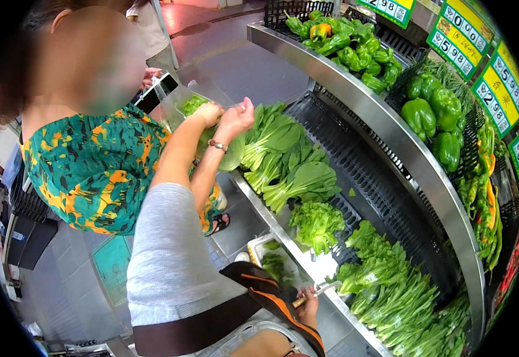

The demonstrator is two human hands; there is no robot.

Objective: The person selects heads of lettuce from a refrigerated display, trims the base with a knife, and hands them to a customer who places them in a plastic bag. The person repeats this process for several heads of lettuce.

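My left hand [210,115], at the end of an outstretched arm, is closed at the top of a translucent plastic bag [233,154] with light-green leafy vegetable [194,105] in it. Right beside it is another person's hand [236,119] with a bracelet, its forearm partly hidden behind my arm. Low down near my apron, my right hand [307,304] grips a knife [326,289] by its wooden handle. The blade points towards the shelf edge. A person in a green and yellow patterned dress [103,174] stands close on the left.
Leafy green bundles [281,160], lettuce [317,225] and more greens [388,290] lie on the lower shelf. Its metal edge [264,205] runs beside me. Above are green peppers [435,116] behind a steel rail [402,138]. A white crate [295,263] with leaves stands below.
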